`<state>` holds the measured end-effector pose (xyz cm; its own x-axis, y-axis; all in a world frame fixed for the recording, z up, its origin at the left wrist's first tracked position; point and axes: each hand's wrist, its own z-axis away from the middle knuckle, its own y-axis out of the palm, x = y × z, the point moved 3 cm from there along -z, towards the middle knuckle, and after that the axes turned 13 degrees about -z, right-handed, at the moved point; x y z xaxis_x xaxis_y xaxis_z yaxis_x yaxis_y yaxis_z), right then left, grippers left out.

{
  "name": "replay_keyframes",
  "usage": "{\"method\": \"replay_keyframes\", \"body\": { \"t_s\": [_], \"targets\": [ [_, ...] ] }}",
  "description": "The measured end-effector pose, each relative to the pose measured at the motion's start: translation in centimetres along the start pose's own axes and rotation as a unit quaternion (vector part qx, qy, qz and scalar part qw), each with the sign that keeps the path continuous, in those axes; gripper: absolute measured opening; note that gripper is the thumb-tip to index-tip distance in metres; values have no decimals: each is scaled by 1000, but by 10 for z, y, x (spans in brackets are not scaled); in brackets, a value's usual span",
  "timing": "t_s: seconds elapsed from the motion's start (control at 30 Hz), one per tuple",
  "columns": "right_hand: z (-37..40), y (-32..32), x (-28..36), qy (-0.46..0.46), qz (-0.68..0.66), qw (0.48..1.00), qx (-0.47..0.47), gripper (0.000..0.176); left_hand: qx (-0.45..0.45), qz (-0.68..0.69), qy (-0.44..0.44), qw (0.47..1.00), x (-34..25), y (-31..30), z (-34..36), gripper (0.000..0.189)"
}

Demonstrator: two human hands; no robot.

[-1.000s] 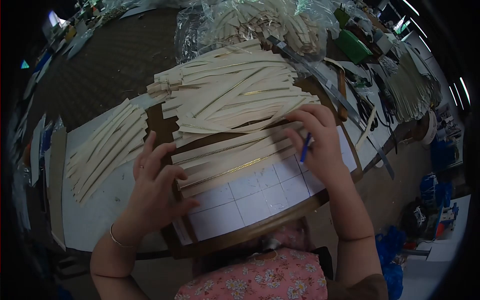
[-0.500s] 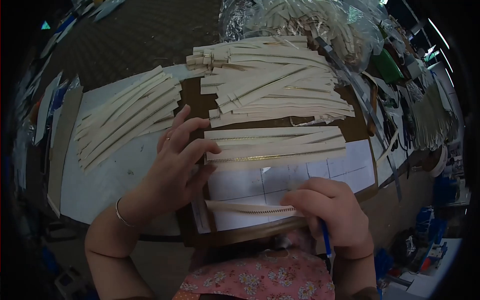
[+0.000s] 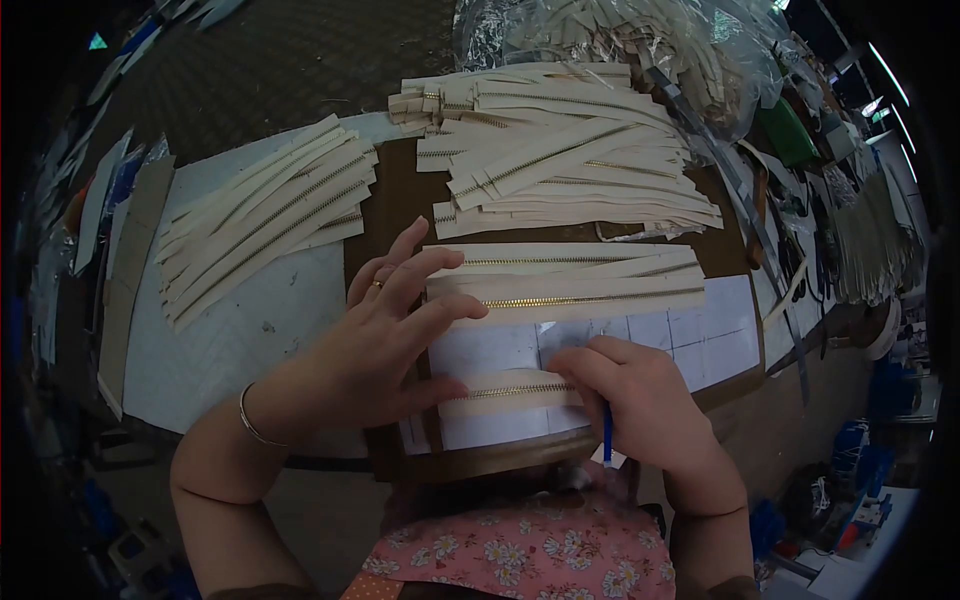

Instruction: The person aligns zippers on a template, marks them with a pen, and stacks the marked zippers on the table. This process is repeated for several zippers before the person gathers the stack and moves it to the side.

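Note:
A cream zipper strip (image 3: 515, 391) with brass-coloured teeth lies across a white sheet with drawn grid lines (image 3: 700, 335). My left hand (image 3: 385, 335) is spread, its thumb at this strip's left end. Its index and middle fingertips touch the left part of the zipper strips lying above (image 3: 600, 298). My right hand (image 3: 645, 400) is closed around a blue pen (image 3: 607, 435), which points down toward me. The same hand's fingers rest on the lower strip's right end and hide it.
A large heap of zipper strips (image 3: 570, 160) lies on the brown board (image 3: 390, 210) behind. Another stack of strips (image 3: 270, 220) is on the left. At right are a metal ruler (image 3: 745, 210) and a green object (image 3: 788, 133); a plastic bag (image 3: 740, 70) stands behind.
The lower strip has moved up, nearer the other strips, and lies straighter. My left thumb has come down to its left end. My right hand has shifted left and up with the pen.

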<state>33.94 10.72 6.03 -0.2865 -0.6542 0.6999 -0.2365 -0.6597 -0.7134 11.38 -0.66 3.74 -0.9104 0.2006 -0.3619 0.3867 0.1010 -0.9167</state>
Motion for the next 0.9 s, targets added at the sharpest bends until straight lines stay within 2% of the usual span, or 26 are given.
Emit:
{"method": "replay_keyframes", "body": {
  "t_s": [0.1, 0.17, 0.23, 0.33, 0.53, 0.57, 0.63, 0.77, 0.83, 0.9],
  "targets": [
    [-2, 0, 0, -10, 6, 1000, 3, 30, 35, -15, 16, 999, -2, 2, 2, 63],
    [-2, -1, -1, -8, -3, 1000, -4, 28, 75, -53, -27, 995, -3, 3, 4, 70],
    [-1, -1, -2, -8, -12, 1000, -9, 25, 79, -53, -31, 995, -4, 3, 4, 71],
    [8, -11, -7, -12, -3, 998, -62, 18, 84, -57, -36, 994, -5, 3, 5, 73],
    [42, -55, -55, 124, -5, 970, -211, 15, 86, -67, -33, 993, -6, 3, 6, 77],
    [45, -56, -64, 129, 0, 968, -216, 15, 88, -70, -36, 993, -6, 3, 6, 77],
    [53, -59, -78, 104, 69, 951, -281, 17, 93, -68, -37, 993, -7, 2, 6, 78],
    [60, -52, -90, 119, 62, 940, -313, 17, 103, -74, -49, 991, -7, 2, 5, 78],
    [62, -51, -90, 83, 75, 941, -320, 17, 110, -77, -50, 990, -9, 1, 3, 78],
    [63, -56, -87, 96, 69, 935, -335, 14, 116, -82, -50, 989, -11, -1, 2, 78]
  ]
}}
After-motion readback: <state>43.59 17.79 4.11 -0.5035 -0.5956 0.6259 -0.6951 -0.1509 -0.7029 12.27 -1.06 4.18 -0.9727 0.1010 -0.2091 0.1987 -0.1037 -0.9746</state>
